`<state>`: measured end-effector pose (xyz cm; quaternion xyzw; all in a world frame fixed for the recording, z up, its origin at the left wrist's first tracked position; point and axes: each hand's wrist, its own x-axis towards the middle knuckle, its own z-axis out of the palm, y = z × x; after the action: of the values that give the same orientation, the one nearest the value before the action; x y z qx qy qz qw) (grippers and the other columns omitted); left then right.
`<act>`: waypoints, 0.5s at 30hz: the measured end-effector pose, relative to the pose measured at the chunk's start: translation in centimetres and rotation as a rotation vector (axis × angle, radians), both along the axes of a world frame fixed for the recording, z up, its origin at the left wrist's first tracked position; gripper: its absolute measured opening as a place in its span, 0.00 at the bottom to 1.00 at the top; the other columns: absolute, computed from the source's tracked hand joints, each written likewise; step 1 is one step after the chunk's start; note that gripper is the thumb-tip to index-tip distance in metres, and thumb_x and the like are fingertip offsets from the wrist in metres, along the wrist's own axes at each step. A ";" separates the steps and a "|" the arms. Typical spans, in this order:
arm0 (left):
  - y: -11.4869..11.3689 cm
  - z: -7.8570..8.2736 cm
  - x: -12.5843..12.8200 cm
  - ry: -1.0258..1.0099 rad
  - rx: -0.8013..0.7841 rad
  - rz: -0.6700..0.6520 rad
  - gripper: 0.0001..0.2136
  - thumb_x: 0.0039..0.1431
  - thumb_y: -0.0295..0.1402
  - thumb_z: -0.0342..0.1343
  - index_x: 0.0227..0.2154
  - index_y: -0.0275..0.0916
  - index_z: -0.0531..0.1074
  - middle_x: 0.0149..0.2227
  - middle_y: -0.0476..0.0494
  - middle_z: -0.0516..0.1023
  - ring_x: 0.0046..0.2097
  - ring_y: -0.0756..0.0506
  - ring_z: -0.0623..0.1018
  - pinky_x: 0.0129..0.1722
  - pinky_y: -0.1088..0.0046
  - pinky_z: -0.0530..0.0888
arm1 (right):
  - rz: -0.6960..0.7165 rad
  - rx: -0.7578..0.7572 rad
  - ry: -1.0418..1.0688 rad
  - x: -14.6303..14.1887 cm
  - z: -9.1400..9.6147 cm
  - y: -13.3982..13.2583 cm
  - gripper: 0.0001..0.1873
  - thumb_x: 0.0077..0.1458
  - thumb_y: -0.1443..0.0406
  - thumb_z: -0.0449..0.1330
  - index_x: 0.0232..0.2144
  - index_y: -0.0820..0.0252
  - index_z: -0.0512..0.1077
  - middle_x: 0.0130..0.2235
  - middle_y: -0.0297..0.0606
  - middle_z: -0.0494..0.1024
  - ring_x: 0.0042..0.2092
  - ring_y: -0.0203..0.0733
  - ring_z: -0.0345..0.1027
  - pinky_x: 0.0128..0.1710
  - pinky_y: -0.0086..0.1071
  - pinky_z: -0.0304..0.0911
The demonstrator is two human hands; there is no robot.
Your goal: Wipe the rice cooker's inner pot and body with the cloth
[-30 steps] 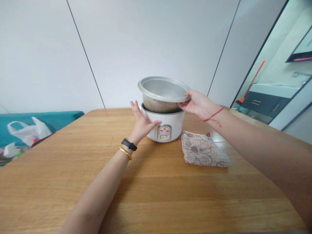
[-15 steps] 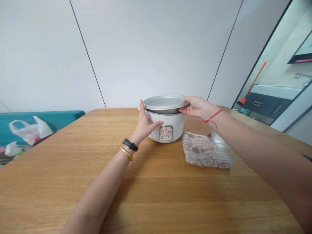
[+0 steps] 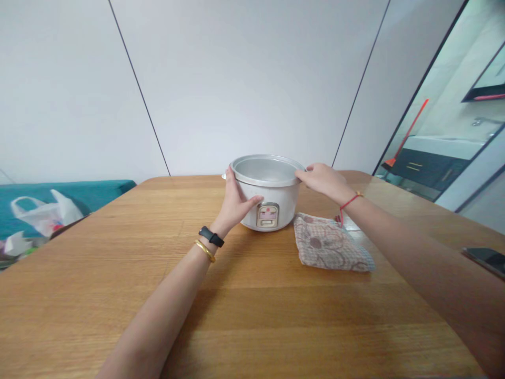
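Observation:
A white rice cooker [image 3: 272, 209] stands on the wooden table [image 3: 252, 295], its switch panel facing me. A metal inner pot [image 3: 265, 170] sits fully inside it, only the rim showing. My left hand [image 3: 235, 201] is wrapped round the cooker's left side, thumb across the front. At the right side my right hand [image 3: 322, 179] rests on the pot's rim, fingers curled over it. A black band and a gold bangle are on my left wrist, a red string on my right.
A folded patterned cloth [image 3: 329, 245] lies just right of the cooker. A dark phone [image 3: 486, 259] lies at the table's right edge. White plastic bags [image 3: 45, 216] sit on a teal seat at left. A white wall is behind; a doorway with a red-handled broom is at right.
My right hand lowered the metal pot from above the cooker down into it; it now sits level inside. My left hand slid up slightly along the cooker's side.

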<state>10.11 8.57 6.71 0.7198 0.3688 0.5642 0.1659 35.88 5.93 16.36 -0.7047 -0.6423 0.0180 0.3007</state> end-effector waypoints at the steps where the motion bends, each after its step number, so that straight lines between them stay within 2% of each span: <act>1: 0.0 -0.1 0.2 -0.022 -0.014 -0.004 0.66 0.49 0.48 0.73 0.76 0.41 0.28 0.78 0.27 0.30 0.78 0.30 0.32 0.75 0.48 0.34 | -0.016 0.146 -0.117 -0.4 -0.2 -0.8 0.21 0.62 0.54 0.57 0.42 0.66 0.78 0.39 0.54 0.80 0.41 0.54 0.72 0.39 0.42 0.63; 3: 0.0 -0.3 0.6 -0.063 -0.036 -0.025 0.69 0.49 0.49 0.73 0.75 0.39 0.23 0.78 0.27 0.28 0.78 0.31 0.32 0.76 0.52 0.35 | 0.046 0.436 -0.309 -1.8 -0.6 -2.4 0.24 0.63 0.54 0.56 0.52 0.65 0.76 0.50 0.57 0.78 0.53 0.61 0.69 0.50 0.48 0.62; 5: 0.0 -0.6 0.8 -0.082 -0.034 -0.065 0.71 0.48 0.49 0.74 0.74 0.39 0.19 0.78 0.27 0.26 0.78 0.31 0.34 0.76 0.54 0.36 | 0.234 0.568 -0.447 -3.8 -1.0 -3.7 0.25 0.65 0.54 0.56 0.58 0.62 0.73 0.57 0.54 0.76 0.59 0.61 0.65 0.57 0.51 0.57; 7: 0.1 -0.8 0.6 -0.075 -0.036 -0.120 0.73 0.47 0.49 0.75 0.73 0.41 0.16 0.78 0.29 0.25 0.78 0.32 0.34 0.76 0.53 0.39 | 0.394 0.541 -0.540 -5.8 -1.6 -4.1 0.27 0.65 0.52 0.58 0.60 0.61 0.72 0.58 0.52 0.76 0.59 0.59 0.66 0.60 0.50 0.54; 10: 0.3 -0.7 -0.6 -0.072 -0.116 -0.168 0.70 0.48 0.45 0.73 0.74 0.44 0.18 0.78 0.31 0.25 0.78 0.33 0.34 0.75 0.49 0.46 | 0.426 0.381 -0.580 -8.0 -2.1 -3.5 0.27 0.65 0.50 0.61 0.57 0.63 0.73 0.54 0.53 0.80 0.54 0.58 0.71 0.55 0.48 0.58; 13: -0.5 0.8 -1.3 -0.128 -0.161 -0.044 0.57 0.53 0.39 0.68 0.76 0.45 0.33 0.79 0.31 0.36 0.78 0.30 0.43 0.75 0.46 0.49 | 0.366 0.258 -0.559 -8.6 -2.2 -2.6 0.24 0.65 0.48 0.62 0.50 0.61 0.76 0.48 0.52 0.82 0.50 0.58 0.75 0.48 0.45 0.60; 15: -2.8 2.8 -0.7 -0.134 -0.060 0.060 0.42 0.58 0.37 0.64 0.72 0.46 0.51 0.76 0.33 0.50 0.76 0.30 0.55 0.73 0.43 0.55 | 0.356 0.237 -0.551 -8.2 -2.1 -2.3 0.22 0.66 0.48 0.61 0.48 0.60 0.77 0.46 0.51 0.83 0.49 0.58 0.76 0.46 0.44 0.60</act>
<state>9.37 5.74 9.49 0.6640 0.3948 0.6044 0.1945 27.64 3.67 14.30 -0.5204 -0.8097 -0.1955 0.1879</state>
